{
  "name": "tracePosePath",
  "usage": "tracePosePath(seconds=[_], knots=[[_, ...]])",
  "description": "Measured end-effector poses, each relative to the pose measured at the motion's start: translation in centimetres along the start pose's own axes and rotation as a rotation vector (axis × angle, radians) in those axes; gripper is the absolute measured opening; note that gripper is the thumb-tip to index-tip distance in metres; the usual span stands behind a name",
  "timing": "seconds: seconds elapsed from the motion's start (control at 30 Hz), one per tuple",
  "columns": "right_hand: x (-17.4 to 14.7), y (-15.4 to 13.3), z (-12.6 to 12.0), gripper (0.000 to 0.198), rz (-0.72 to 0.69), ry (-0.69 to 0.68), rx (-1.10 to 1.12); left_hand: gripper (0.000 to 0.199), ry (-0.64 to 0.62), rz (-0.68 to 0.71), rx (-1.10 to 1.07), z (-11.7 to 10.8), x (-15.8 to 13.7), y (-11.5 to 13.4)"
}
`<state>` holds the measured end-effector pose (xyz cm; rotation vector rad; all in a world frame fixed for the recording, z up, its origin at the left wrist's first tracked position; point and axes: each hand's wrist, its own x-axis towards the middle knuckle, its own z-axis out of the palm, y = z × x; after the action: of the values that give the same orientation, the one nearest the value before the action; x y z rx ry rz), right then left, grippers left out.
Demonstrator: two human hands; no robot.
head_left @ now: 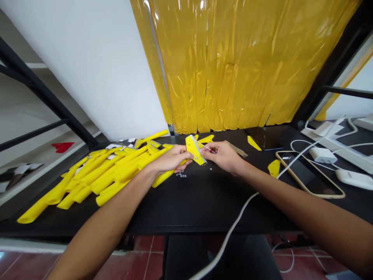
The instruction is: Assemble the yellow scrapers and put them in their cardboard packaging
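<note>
The left hand has its grip closed on a yellow piece, above the middle of the desk. The right hand has its grip closed around a screwdriver, which points to this piece. Toward the desk's left edge, yellow handles lie piled.
</note>
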<state>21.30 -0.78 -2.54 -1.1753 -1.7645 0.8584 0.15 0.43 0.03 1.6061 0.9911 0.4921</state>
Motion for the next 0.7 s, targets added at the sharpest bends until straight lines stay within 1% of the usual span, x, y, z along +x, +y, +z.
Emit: tracePosePath(seconds=[0.13, 0.23, 0.4, 0.47, 0.53, 0.6, 0.7], knots=[[0.0, -0.2, 0.0, 0.018, 0.047, 0.015, 0.069, 0.021, 0.020, -0.002, -0.010, -0.1, 0.0, -0.1], [-0.1, -0.1, 0.2, 0.018, 0.025, 0.010, 0.144, 0.019, 0.021, 0.010, -0.021, -0.2, -0.1, 0.0], [-0.1, 0.4, 0.7, 0.032, 0.021, -0.010, 0.258, 0.020, -0.013, 0.011, 0.007, -0.1, -0.4, 0.3], [-0.1, 0.6, 1.0, 0.034, 0.028, -0.005, 0.268, 0.020, -0.030, 0.018, 0.029, -0.1, -0.5, 0.3], [-0.1, 0.7, 1.1, 0.034, 0.042, 0.001, 0.273, 0.023, -0.043, 0.024, 0.058, -0.1, -0.5, 0.2], [-0.2, 0.7, 1.0, 0.035, 0.055, -0.004, 0.288, 0.031, -0.049, 0.023, 0.098, -0.2, -0.5, 0.0], [-0.2, 0.5, 0.8, 0.036, 0.081, -0.050, 0.318, 0.036, -0.041, 0.020, 0.126, -0.3, -0.5, -0.2]])
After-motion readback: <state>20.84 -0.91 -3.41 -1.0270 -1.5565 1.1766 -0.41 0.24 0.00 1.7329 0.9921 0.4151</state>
